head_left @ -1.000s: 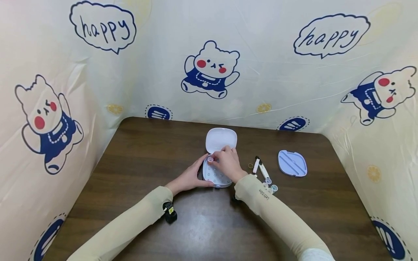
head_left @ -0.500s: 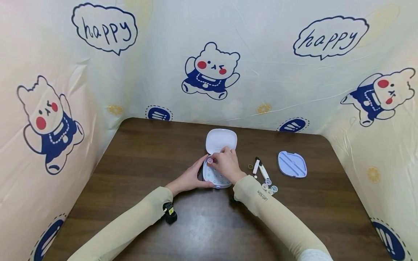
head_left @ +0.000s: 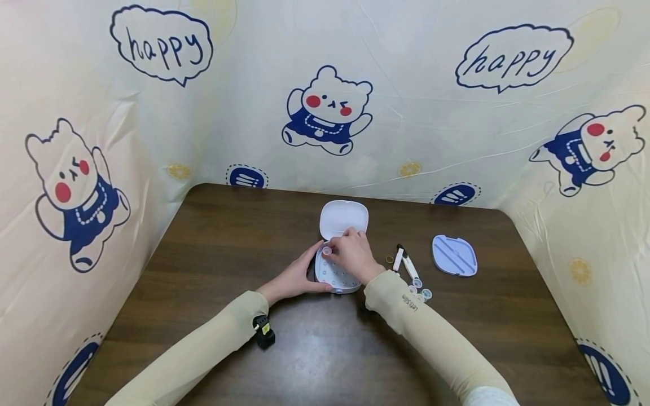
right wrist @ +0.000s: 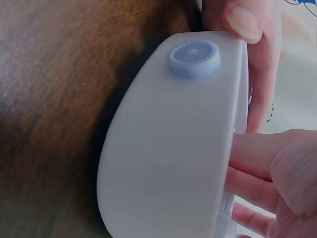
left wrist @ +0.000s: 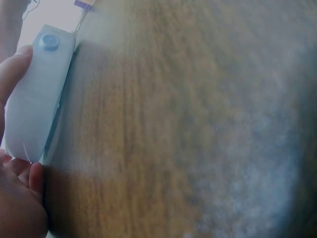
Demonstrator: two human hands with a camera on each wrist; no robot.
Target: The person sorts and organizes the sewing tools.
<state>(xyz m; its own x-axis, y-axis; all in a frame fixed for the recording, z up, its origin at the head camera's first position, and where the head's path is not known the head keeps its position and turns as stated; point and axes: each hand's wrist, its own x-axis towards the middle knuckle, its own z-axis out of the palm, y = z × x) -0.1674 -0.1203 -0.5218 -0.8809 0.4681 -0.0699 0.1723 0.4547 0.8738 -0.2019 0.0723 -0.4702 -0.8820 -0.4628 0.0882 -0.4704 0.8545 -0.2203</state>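
A pale lavender-white case (head_left: 336, 276) lies with its lid (head_left: 344, 217) raised at the back; small pegs dot its floor. My left hand (head_left: 293, 277) grips the case from the left, thumb at the front and fingers along the far side. At the case's far left corner, my right hand (head_left: 354, 256) pinches a small spool (head_left: 326, 250) with a clear rim and an orange-brown tint. In the right wrist view the right fingers (right wrist: 252, 188) reach behind the case wall (right wrist: 158, 144), which hides their tips. A ridged blue button (right wrist: 194, 59) stands out from the case front.
Right of the case lie several small clear spools (head_left: 426, 294), a white-and-black slim tool (head_left: 408, 265), a short white piece (head_left: 398, 258) and a small yellowish ring (head_left: 389, 258). Farther right is a blue slotted tray (head_left: 454, 255). A printed curtain (head_left: 406, 124) surrounds the table.
Both hands keep their places on the case and spool. My right wrist has shifted very slightly, its sleeve again covering part of the loose spools; otherwise little differs.
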